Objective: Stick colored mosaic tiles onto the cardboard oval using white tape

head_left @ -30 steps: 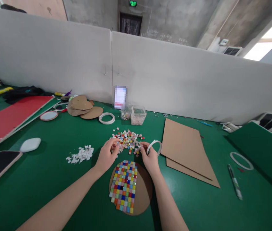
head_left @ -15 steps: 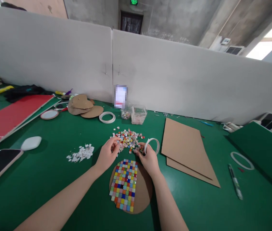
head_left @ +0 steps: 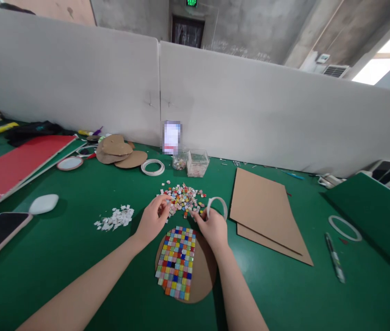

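Right hand: holds white tape roll. Left hand: curled beside loose mosaic tiles; grip contents indeterminable. Cardboard mosaic disc: near side of the fingers, bare part closer to the right.

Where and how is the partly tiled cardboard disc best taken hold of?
Probably by the bare rim on the right of the cardboard disc, pinched from the right: that side is uncovered, while the mosaic tiles fill most of the left and reach its edge in places. It lies flat on the green table, so tipping the rim up first may help.
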Motion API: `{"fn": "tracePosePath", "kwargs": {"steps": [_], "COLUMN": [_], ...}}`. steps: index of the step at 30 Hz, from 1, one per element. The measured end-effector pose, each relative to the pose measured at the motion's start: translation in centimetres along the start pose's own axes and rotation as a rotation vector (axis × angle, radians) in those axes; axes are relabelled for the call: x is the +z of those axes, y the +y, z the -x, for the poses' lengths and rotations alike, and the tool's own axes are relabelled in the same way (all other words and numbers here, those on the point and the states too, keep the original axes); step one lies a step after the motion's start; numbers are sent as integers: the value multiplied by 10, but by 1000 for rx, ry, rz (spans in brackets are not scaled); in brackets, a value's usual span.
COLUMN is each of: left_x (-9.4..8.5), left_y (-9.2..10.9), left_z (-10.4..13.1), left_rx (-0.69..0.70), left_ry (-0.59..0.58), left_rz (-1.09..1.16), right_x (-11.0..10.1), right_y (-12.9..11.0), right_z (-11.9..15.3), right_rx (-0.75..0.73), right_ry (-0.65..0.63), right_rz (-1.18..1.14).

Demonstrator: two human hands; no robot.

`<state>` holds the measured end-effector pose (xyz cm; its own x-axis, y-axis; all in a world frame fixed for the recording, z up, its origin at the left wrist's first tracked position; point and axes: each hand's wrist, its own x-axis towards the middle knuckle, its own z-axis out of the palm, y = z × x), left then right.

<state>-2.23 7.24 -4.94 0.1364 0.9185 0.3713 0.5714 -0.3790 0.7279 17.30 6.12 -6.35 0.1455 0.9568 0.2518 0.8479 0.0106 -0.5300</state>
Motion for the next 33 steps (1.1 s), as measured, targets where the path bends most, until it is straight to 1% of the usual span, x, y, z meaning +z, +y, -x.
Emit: {"fn": "tracePosePath", "kwargs": {"steps": [2,4,7,9,10,12,15,17,19,22,25,27,31,33], "left_x": [1,1,0,0,0,-1,0,0,1,1,1,1,1,1], "left_y": [-1,-1,-1,0,0,0,0,-1,-2,-3,-3,-3,-3,-3], "left_z": [0,0,0,0,0,0,0,0,0,0,0,0,0,0], "left_rx": [1,-4,-14,-15,-14,-9,-11,-13,-13,-13,-11,-9,-22,-28], "left_ry": [15,14,-5,-5,-2,1,-11,-19,-15,-13,-31,-41,-51,-55], "left_rz": [-10,-10,-4,-1,0,6,13,17,20,17,12,8,6,4], "right_x": [6,12,14,13,11,7,1,-2,-3,-4,-4,-3,2,3], "right_y": [-3,-6,-7,-6,-5,-2,4,6,7,7,7,7,9,10], "right_z": [1,2,2,2,1,0,-4,-6,-8,-9,-9,-9,-8,-7], "right_rx": [-88,-136,-150,-149,-136,-61,106,154,170,195,185,164,82,55], "right_ry": [-6,10,17,0,-13,-24,35,79,95,101,125,135,116,108], "right_rz": [122,198,231,200,156,25,-163,-218,-223,-165,-36,65,250,251]}}
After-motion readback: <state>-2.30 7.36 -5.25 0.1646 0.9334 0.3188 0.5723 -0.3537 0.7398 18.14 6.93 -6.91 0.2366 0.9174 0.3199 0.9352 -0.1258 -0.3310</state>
